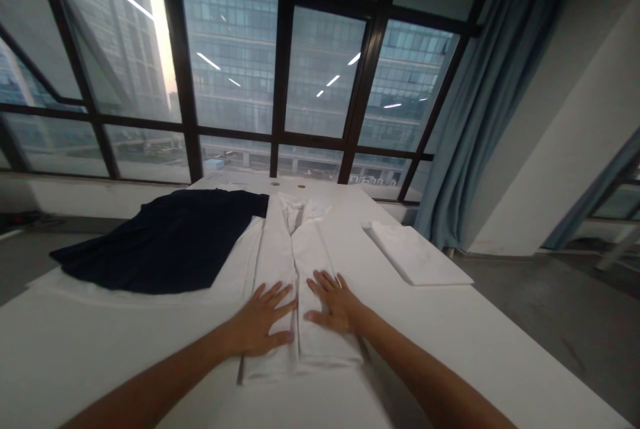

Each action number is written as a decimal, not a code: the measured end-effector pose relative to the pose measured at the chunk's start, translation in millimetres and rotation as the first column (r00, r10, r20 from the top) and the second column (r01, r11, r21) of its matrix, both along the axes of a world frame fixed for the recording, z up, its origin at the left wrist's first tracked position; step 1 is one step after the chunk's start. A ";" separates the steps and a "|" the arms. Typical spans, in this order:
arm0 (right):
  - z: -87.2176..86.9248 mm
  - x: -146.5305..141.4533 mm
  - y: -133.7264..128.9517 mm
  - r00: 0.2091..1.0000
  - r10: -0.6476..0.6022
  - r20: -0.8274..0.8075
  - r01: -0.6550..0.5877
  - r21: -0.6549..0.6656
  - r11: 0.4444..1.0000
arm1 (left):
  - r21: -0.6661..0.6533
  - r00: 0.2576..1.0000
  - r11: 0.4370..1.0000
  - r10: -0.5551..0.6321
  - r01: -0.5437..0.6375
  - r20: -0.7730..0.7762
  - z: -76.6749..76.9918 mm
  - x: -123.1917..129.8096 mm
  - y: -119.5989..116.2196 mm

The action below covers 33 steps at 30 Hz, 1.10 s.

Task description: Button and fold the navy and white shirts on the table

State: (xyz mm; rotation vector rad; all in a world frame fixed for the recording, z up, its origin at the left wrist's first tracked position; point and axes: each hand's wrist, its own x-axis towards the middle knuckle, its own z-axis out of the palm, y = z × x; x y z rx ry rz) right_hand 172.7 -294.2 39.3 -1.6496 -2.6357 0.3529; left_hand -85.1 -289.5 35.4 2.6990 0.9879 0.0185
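A white shirt [273, 242] lies lengthwise on the white table, its two sides folded in so that they meet along a middle line. What looks like its neck opening is at the far end. My left hand [263, 322] rests flat on the left half, fingers spread, near the close end. On the right half, my right hand [333, 302] lies palm down with its fingers apart. Neither hand grips the cloth.
To the left, a dark navy garment [170, 239] is spread over white cloth [240, 262]. A folded white garment [417, 252] lies near the right edge of the table [450, 342]. Windows [230, 56] and a blue curtain [480, 102] stand beyond.
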 end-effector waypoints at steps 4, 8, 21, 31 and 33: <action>25.0 1.4 -21.6 0.994 0.064 0.083 -0.062 -0.031 0.998 | -0.078 0.996 0.993 -0.094 0.093 -0.010 21.6 1.8 -28.6; 54.1 10.6 -12.2 0.981 0.187 0.047 -0.163 -0.321 0.933 | -0.273 0.958 0.924 -0.223 0.266 0.178 45.3 0.1 -24.5; -4.2 81.6 248.4 0.853 -0.252 -0.457 0.405 0.273 0.873 | -0.072 0.862 0.881 0.472 -0.467 0.184 38.3 116.7 156.7; -14.8 80.3 331.4 0.865 -0.174 -0.470 0.271 0.147 0.951 | -0.209 0.848 0.849 0.515 -0.486 0.121 10.6 122.1 155.0; -14.4 80.3 335.8 0.882 -0.180 -0.435 0.254 0.119 0.960 | -0.239 0.840 0.849 0.515 -0.472 0.171 8.1 120.2 152.1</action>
